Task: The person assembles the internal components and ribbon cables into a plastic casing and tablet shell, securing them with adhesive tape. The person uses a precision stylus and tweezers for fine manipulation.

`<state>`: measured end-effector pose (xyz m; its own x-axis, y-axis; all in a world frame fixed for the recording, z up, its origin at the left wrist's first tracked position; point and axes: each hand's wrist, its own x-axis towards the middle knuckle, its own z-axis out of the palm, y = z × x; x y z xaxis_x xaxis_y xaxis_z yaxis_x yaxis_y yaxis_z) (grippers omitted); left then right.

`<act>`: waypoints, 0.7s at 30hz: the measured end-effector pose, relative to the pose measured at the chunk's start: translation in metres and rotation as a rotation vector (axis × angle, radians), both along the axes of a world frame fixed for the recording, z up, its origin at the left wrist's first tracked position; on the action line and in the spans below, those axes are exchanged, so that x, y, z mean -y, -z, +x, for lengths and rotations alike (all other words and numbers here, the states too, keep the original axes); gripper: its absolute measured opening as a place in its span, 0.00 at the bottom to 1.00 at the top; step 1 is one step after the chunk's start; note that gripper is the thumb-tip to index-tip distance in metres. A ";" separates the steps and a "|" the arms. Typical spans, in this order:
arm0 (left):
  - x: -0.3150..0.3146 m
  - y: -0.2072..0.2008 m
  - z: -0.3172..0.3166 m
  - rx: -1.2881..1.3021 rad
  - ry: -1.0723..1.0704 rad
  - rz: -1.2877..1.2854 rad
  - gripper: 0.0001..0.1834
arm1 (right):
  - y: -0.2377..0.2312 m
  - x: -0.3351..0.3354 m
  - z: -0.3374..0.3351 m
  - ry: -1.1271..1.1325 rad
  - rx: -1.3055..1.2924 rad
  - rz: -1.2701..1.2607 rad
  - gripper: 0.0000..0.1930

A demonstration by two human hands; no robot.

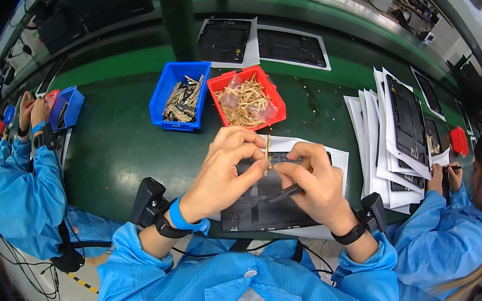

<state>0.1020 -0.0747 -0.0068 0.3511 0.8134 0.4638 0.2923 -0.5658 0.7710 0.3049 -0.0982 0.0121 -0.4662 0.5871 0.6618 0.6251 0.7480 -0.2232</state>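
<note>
My left hand point(228, 164) pinches a narrow tan-and-gold strip point(267, 148) upright between thumb and fingertips. Close beside it on the right, my right hand point(316, 184) is curled, its thumb and index fingertip at the strip's lower part. A slim black tool point(285, 194) lies in the right hand's grip, pointing down to the left; its exact kind is not clear. Below both hands a flat black panel point(270, 209) with moulded recesses lies on a white sheet point(339, 159). My hands cover part of the panel.
Beyond my hands stand a blue bin point(159, 89) of dark-and-tan strips and a red bin point(220, 82) of tan strips with clear plastic. Panels on white sheets point(367, 148) are stacked at right. Co-workers in blue sit left point(20, 183) and right point(453, 237) along the green table point(113, 159).
</note>
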 end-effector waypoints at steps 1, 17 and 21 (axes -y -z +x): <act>-0.001 -0.004 -0.001 -0.052 -0.009 0.010 0.04 | -0.002 -0.003 0.002 -0.016 0.009 0.004 0.14; -0.046 -0.010 -0.019 -0.039 0.031 -0.046 0.05 | -0.015 -0.066 -0.008 -0.203 0.085 -0.049 0.12; -0.066 -0.007 -0.029 -0.052 -0.018 -0.034 0.05 | -0.019 -0.100 -0.016 -0.018 -0.072 -0.068 0.13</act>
